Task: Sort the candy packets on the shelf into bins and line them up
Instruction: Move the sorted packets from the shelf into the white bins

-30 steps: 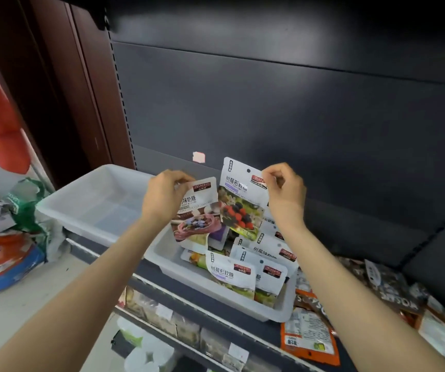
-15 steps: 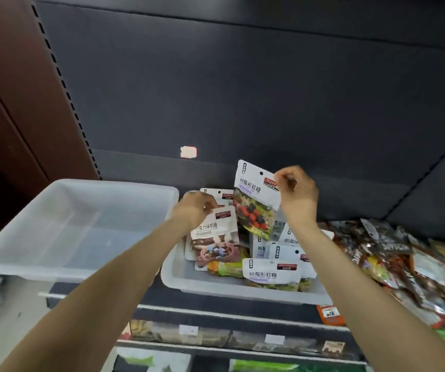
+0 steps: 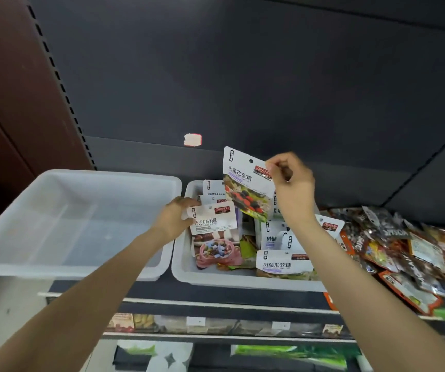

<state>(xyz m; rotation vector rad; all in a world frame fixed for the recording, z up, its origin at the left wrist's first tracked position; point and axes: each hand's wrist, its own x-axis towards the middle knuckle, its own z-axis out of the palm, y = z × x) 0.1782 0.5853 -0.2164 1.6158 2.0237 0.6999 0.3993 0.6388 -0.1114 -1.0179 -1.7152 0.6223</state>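
Note:
Two white plastic bins stand side by side on the dark shelf. The left bin (image 3: 55, 267) holds nothing. The right bin (image 3: 182, 267) holds several white candy packets. My left hand (image 3: 174, 220) grips the top left corner of a chocolate candy packet (image 3: 214, 232) with a pink bowl picture, low inside the right bin. My right hand (image 3: 291, 187) pinches the top right corner of a raspberry candy packet (image 3: 245, 186) and holds it upright above the bin. More raspberry packets (image 3: 283, 264) lie at the bin's front right.
A loose heap of dark and orange snack packets (image 3: 403, 251) covers the shelf to the right of the bins. A small white sticker (image 3: 192, 139) sits on the dark back panel. The shelf's front rail (image 3: 216, 304) carries price labels, with goods on the shelf below.
The view has swung right and both bins sit more central. My left hand has lowered the chocolate packet into the right bin. My right hand keeps the raspberry packet raised.

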